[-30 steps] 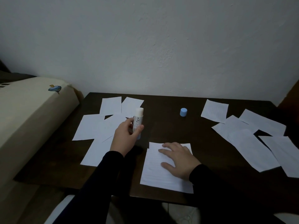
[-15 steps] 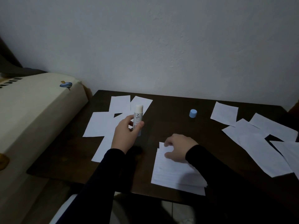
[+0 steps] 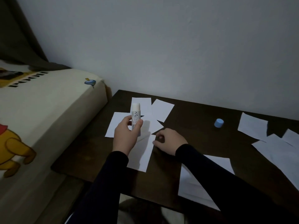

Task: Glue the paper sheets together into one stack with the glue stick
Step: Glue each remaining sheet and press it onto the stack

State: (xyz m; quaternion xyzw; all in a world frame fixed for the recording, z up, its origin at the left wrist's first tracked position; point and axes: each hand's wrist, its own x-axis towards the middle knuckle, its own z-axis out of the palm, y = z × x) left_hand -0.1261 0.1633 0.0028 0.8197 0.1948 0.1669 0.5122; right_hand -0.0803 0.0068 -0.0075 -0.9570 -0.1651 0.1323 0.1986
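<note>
My left hand (image 3: 126, 136) grips the uncapped white glue stick (image 3: 135, 116) upright over the left group of loose paper sheets (image 3: 161, 110). My right hand (image 3: 169, 141) has reached across to the left; its curled fingers and thumb pinch the upper right corner of one loose sheet (image 3: 142, 156) lying near the table's front. The glued stack (image 3: 191, 185) lies at the front edge, partly hidden under my right forearm. The blue cap (image 3: 219, 123) stands alone further back.
The dark wooden table (image 3: 194, 113) stands against a white wall. More loose sheets (image 3: 252, 126) spread over its right side. A bed with a cream cartoon cover (image 3: 48, 113) borders the table's left edge.
My right hand left the stack and moved left to a loose sheet by my left hand. The glue stick stayed upright in my left hand. The view swung left.
</note>
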